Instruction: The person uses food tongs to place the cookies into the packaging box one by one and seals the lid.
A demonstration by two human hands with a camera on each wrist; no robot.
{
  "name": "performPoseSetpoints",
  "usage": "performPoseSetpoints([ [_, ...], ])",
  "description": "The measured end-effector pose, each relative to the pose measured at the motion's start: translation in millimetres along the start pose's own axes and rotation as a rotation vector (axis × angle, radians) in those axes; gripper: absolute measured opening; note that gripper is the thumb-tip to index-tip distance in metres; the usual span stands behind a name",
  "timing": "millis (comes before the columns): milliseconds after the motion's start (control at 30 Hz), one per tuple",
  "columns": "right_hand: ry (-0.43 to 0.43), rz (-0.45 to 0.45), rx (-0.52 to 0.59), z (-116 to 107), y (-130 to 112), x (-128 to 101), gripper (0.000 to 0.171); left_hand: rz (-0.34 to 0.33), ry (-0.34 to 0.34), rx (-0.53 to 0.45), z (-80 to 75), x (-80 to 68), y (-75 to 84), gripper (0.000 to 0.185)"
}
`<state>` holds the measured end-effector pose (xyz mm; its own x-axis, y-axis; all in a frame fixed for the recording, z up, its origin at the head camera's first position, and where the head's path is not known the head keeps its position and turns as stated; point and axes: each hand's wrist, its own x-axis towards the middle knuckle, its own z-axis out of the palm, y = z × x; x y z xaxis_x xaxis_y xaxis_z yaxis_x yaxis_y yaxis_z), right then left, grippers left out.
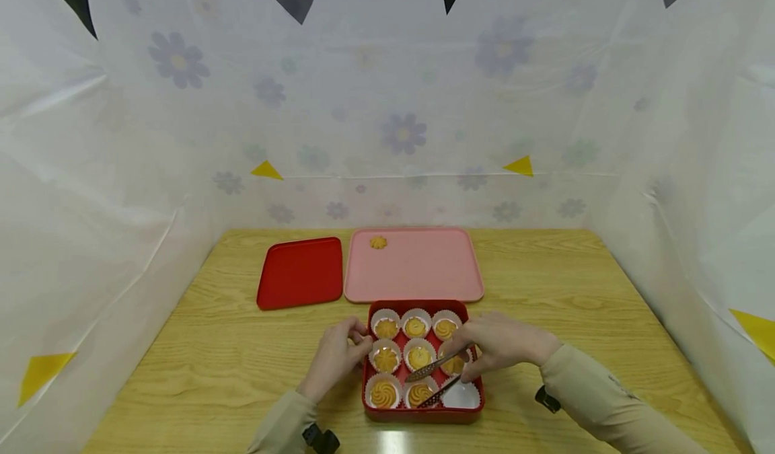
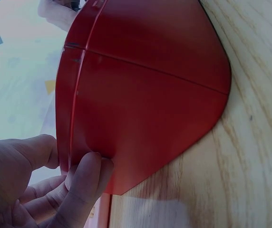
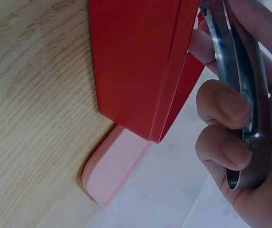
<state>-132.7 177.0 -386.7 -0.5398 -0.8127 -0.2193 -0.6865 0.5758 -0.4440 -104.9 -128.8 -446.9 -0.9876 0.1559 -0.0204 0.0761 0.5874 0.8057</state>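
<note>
Red square plastic box point(image 1: 422, 410), near edge of the light wooden table point(image 1: 212, 346), just in front of the person: nine compartments lined with white fluted paper cups point(image 1: 385, 319), eight holding round swirled golden cookies point(image 1: 383, 393); the near-right cup point(image 1: 463, 395) holds none. Left hand point(image 1: 336, 356): thumb and curled fingers pinch the box's left wall at the far-left corner, as the left wrist view confirms. Right hand point(image 1: 499, 346): above the box's right side, fingers wrapped around metal serving tongs point(image 1: 437, 376); the two tips stand apart, pointing left over the middle and near rows, one just above the near-middle cookie. This hand and the tongs cover part of the middle-right cup. Pink rectangular plastic tray point(image 1: 424, 269): directly behind the box, almost touching its far edge, carrying one swirled cookie point(image 1: 378, 242) near its far-left corner. Flat red plastic lid point(image 1: 301, 272): beside the tray's left edge. White flower-printed sheeting with yellow and dark triangles point(image 1: 399, 131): encloses the table behind and at both sides.
</note>
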Motion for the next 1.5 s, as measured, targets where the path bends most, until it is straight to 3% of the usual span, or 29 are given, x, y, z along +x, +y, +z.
performPoseSetpoints([
  [400, 0.001, -0.001, 0.051, 2, 4, -1, 0.031, 0.005, -0.001, -0.014, 0.5, -0.5, 0.0, 0.011],
  [767, 0.021, -0.022, 0.198, 6, 15, -3, 0.034, 0.008, 0.004, -0.007, 0.6, -0.5, 0.1, 0.011],
  [1233, 0.047, -0.139, 0.378, 15, 34, -4, 0.038, 0.000, 0.003, 0.004, -0.2, -0.5, 1.9, 0.011],
  [1500, 0.125, -0.108, 0.434, 19, 40, -4, 0.037, 0.006, 0.007, 0.007, -0.3, -0.4, 1.9, 0.011],
])
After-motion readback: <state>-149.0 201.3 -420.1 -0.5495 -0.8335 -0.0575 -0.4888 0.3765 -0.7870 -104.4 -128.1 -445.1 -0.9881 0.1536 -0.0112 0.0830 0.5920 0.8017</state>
